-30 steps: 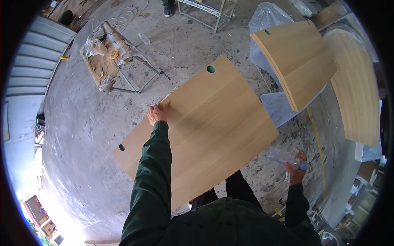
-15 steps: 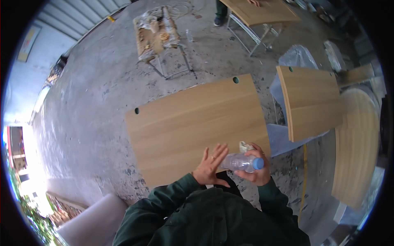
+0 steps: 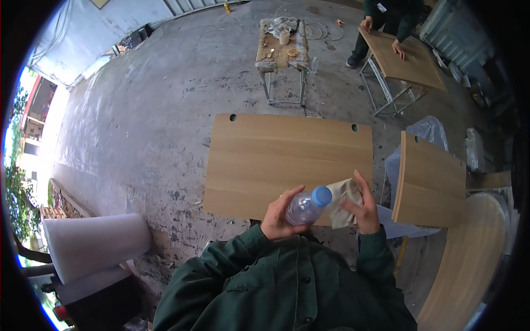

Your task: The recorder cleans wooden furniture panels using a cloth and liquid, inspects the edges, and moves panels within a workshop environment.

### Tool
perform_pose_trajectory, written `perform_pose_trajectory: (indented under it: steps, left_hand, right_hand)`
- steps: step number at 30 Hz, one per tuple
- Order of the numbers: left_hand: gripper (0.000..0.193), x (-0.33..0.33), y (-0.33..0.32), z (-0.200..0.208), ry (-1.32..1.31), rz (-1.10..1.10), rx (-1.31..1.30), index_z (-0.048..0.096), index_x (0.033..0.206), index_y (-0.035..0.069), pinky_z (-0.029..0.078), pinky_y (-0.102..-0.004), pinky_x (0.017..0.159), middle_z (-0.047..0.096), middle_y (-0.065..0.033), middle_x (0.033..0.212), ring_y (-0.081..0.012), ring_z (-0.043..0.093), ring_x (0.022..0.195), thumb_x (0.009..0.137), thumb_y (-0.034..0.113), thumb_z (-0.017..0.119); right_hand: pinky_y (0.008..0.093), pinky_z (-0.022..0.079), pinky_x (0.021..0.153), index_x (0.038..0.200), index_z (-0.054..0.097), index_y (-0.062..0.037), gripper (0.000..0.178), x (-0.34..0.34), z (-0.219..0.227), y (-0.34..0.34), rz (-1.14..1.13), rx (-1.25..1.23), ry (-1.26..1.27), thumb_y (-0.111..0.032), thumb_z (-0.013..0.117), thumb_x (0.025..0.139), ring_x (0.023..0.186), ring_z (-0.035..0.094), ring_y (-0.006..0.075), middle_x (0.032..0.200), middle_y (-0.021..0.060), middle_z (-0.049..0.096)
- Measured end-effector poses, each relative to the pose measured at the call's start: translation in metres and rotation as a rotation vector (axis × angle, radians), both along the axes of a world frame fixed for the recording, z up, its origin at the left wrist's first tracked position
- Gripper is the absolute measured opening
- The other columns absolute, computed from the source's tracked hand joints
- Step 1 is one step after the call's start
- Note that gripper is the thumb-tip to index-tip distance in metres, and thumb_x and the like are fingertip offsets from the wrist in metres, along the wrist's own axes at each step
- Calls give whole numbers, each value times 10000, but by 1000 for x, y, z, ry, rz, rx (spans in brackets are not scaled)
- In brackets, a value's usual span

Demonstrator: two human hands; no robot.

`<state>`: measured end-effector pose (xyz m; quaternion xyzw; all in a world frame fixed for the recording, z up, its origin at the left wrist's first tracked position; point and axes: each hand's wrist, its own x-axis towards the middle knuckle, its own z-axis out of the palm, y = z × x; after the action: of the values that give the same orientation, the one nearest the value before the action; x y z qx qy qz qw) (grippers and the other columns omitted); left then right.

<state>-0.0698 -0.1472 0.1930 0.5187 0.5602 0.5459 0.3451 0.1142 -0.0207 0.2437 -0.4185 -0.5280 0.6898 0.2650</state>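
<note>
My left hand (image 3: 275,217) is wrapped round a clear plastic bottle (image 3: 301,209) with a blue cap (image 3: 321,196). The bottle leans, its cap toward the right. Beside the cap, my right hand (image 3: 364,208) holds a pale crumpled cloth (image 3: 343,199), with the thumb over it and the fingers behind. Beyond both hands lies a wood-grain panel (image 3: 281,160) with two dark round holes near its far corners. The bottle and cloth are above its near right part.
A littered workbench (image 3: 282,47) stands ahead, and a co-worker (image 3: 395,25) leans over another panel (image 3: 406,60) at far right. Stacked boards (image 3: 433,182) and a long curved board (image 3: 469,259) are at right. A roll of white wrap (image 3: 96,243) is at left.
The bottle has passed from my right hand to my left. My right hand now holds the cloth out more fully. The view has turned, bringing the co-worker into sight.
</note>
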Motion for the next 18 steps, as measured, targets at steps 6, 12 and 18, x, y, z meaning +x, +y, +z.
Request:
perform_pose_trajectory:
  steps: [6,12,18]
  left_hand:
    - [765,-12,-13,16,243,56,-12,394,1256,61,465,-357,796,553,-145,1025,-304,565,940,593,164,763]
    - [755,-16,-20,23,441,-41,-110,402,1244,45,467,-360,800,556,-146,1020,-306,569,935,599,182,770]
    - [727,-11,-20,29,638,-75,-218,426,1239,99,488,-377,704,564,-110,978,-295,584,874,595,208,745]
  right_hand:
    - [296,426,865,1208,432,-9,366,14,-49,-12,-170,-452,283,-74,496,854,1006,543,186,1107,76,553]
    - [281,439,795,1135,488,-23,313,7,-50,-25,-93,-397,228,-117,555,844,913,554,156,1019,58,572]
    - [292,435,809,1131,493,-13,371,9,-54,-39,-123,-503,417,-204,609,835,931,548,164,1032,51,568]
